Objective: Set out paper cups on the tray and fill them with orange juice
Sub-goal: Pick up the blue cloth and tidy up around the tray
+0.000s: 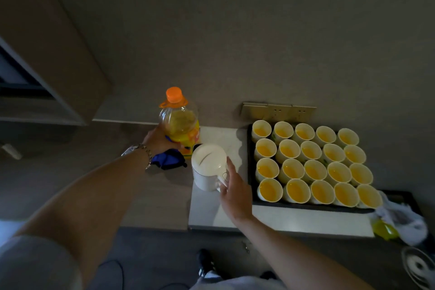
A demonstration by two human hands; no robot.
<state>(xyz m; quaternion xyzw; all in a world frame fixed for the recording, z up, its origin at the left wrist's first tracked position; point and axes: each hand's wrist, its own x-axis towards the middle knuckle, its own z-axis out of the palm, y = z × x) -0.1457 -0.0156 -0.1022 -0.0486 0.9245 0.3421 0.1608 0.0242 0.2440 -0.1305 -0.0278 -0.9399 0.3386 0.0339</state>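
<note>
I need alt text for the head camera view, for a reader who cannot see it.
Twenty paper cups of orange juice fill a black tray on a white counter. The left hand holds a capped orange juice bottle; the right hand touches the handle of a white kettle beside the tray.

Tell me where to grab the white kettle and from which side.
Grip the white kettle by its handle, which juts from the near right of the body, toward the tray. Come in from the right, probably best with the right hand, already at the handle. The body looks wide and smooth, and its lid is closed, so the handle suits better.
</note>
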